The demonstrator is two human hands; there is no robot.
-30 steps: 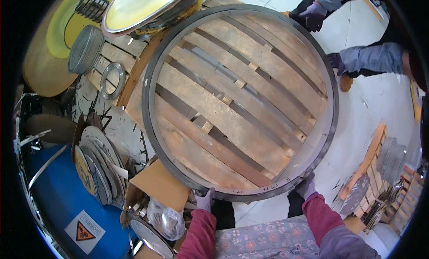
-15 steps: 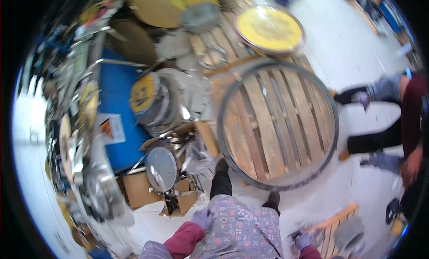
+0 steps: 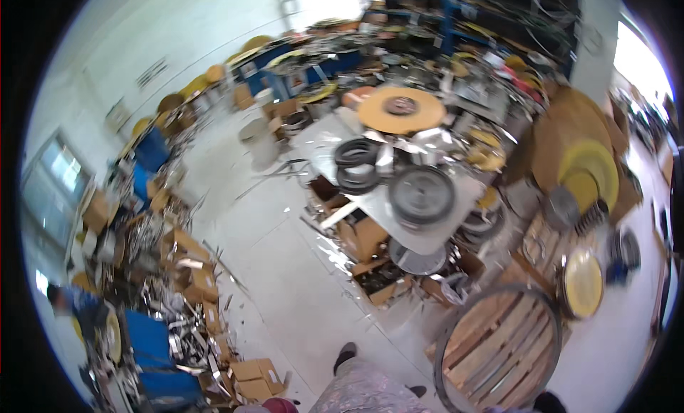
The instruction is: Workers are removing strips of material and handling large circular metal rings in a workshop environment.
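Observation:
Neither of my hands shows; only a bit of maroon sleeve (image 3: 279, 406) from my left arm reaches the lower edge. My patterned apron (image 3: 370, 391) and a dark shoe (image 3: 345, 356) are below. To the right, a large dark hoop (image 3: 439, 349) lies around a wooden pallet (image 3: 491, 349). Ahead stands a table (image 3: 317, 138) bearing dark coiled rings (image 3: 356, 163), a round grey disc-shaped piece (image 3: 420, 193) and a large orange-tan disc (image 3: 385, 114). Motion blur softens much of the scene.
Cardboard boxes (image 3: 253, 377) and metal scraps (image 3: 192, 334) line the left, beside blue bins (image 3: 149, 342). A white bucket (image 3: 258, 143) stands beyond the table. Yellow-topped round pieces (image 3: 583, 285) stand at right. A person (image 3: 71, 306) is at the far left.
My view has swung left and up, so the pallet and hoop now sit at the lower right. My hands, visible before, have left the picture, as have the people at the right.

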